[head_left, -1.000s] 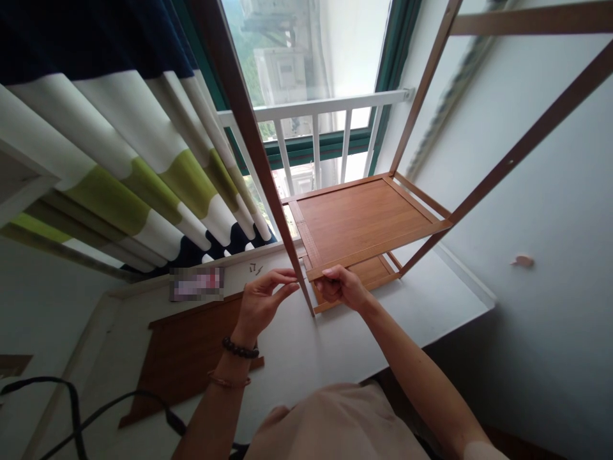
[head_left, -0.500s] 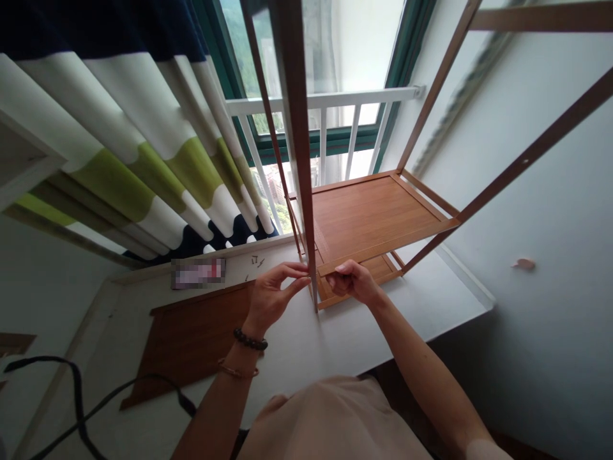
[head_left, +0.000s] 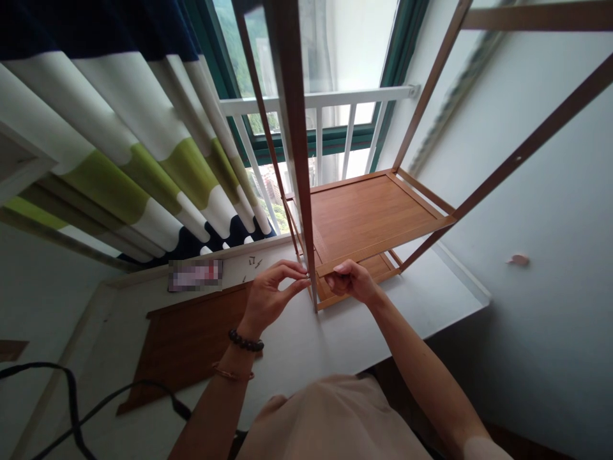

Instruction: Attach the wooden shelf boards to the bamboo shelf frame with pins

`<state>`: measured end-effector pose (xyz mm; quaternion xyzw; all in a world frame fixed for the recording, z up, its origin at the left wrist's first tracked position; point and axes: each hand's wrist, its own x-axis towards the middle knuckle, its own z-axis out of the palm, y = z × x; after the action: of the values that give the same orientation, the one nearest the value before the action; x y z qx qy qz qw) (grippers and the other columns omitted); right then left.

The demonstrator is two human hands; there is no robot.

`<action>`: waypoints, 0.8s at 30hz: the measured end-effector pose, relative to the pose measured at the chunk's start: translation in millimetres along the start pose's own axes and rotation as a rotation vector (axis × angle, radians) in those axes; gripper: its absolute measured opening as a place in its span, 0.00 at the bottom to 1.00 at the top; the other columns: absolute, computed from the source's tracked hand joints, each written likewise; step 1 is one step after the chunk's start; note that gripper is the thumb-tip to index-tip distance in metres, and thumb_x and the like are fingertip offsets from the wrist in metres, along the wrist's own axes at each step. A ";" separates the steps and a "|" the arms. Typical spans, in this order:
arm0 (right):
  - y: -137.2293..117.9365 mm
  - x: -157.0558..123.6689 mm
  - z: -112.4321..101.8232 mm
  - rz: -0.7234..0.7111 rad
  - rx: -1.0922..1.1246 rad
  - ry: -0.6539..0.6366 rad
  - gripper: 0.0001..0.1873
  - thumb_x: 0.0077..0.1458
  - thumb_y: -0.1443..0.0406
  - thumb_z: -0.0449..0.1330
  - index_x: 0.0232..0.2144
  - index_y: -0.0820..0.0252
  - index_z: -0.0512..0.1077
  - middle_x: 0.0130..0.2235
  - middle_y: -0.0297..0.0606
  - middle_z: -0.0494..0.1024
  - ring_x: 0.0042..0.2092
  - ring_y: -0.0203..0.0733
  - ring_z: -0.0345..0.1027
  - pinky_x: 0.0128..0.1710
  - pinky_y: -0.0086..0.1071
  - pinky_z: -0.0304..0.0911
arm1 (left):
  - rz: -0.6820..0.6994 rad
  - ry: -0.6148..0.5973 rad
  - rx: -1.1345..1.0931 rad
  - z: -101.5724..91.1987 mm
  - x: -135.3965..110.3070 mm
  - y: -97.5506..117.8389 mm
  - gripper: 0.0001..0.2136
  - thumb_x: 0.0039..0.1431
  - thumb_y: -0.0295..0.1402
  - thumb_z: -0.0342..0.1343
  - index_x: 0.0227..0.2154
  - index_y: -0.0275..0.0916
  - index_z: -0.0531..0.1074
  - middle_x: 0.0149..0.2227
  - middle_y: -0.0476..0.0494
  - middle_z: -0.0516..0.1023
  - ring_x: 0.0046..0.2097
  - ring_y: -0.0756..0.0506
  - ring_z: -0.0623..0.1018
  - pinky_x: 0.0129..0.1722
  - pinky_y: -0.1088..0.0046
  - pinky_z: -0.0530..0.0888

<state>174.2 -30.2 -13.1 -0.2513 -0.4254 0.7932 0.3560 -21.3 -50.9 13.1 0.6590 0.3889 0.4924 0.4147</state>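
A tall brown shelf frame stands on a white desk (head_left: 335,345), with a wooden shelf board (head_left: 368,214) fitted between its posts. My left hand (head_left: 269,297) pinches something tiny against the near front post (head_left: 299,166), low down, with thumb and forefinger. My right hand (head_left: 353,282) grips the near edge of the shelf board right beside that post. What sits between the left fingertips is too small to name.
A loose brown panel (head_left: 184,342) lies flat on the desk at the left. Small screws (head_left: 253,260) lie near the window sill. A black cable (head_left: 71,402) loops at lower left. Striped curtains (head_left: 119,147) hang left, a white railing (head_left: 330,102) crosses the window, and a wall rises on the right.
The view swung so the front post now stands near vertical. My left hand closed in from open fingers to a pinch at the post. My right hand stayed on the shelf edge.
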 end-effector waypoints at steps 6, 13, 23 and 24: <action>0.7 0.4 0.7 0.012 -0.005 0.000 0.17 0.44 0.57 0.49 0.17 0.65 0.66 0.11 0.24 0.44 0.15 0.28 0.34 0.15 0.27 0.33 | 0.011 -0.002 0.043 -0.4 1.3 3.5 0.02 0.46 0.28 0.61 0.24 0.37 0.73 0.33 0.45 0.73 0.37 0.48 0.74 0.42 0.68 0.70; 3.3 2.3 0.8 -0.007 -0.002 0.011 0.17 0.44 0.57 0.48 0.16 0.64 0.66 0.11 0.25 0.47 0.15 0.28 0.36 0.15 0.27 0.33 | -0.037 -0.042 -0.016 -1.5 3.0 5.4 0.03 0.44 0.27 0.61 0.24 0.38 0.73 0.33 0.45 0.73 0.37 0.48 0.74 0.41 0.69 0.71; 2.9 3.5 -1.2 0.013 -0.017 0.018 0.17 0.44 0.58 0.48 0.15 0.64 0.65 0.11 0.27 0.50 0.15 0.28 0.38 0.15 0.27 0.34 | -0.198 -0.031 -0.235 1.7 6.9 -1.9 0.04 0.41 0.27 0.64 0.21 0.36 0.74 0.32 0.45 0.73 0.37 0.48 0.73 0.39 0.71 0.72; 2.6 3.6 -1.3 0.024 -0.017 0.017 0.17 0.44 0.58 0.48 0.14 0.64 0.64 0.11 0.27 0.50 0.15 0.28 0.38 0.15 0.27 0.34 | -0.211 -0.039 -0.229 1.2 7.5 -0.8 0.04 0.41 0.27 0.64 0.21 0.36 0.74 0.32 0.45 0.73 0.37 0.48 0.73 0.39 0.71 0.72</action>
<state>171.9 -27.7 -16.3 -0.2664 -0.4261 0.7915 0.3478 -18.5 -43.9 14.6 0.5725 0.3891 0.4744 0.5439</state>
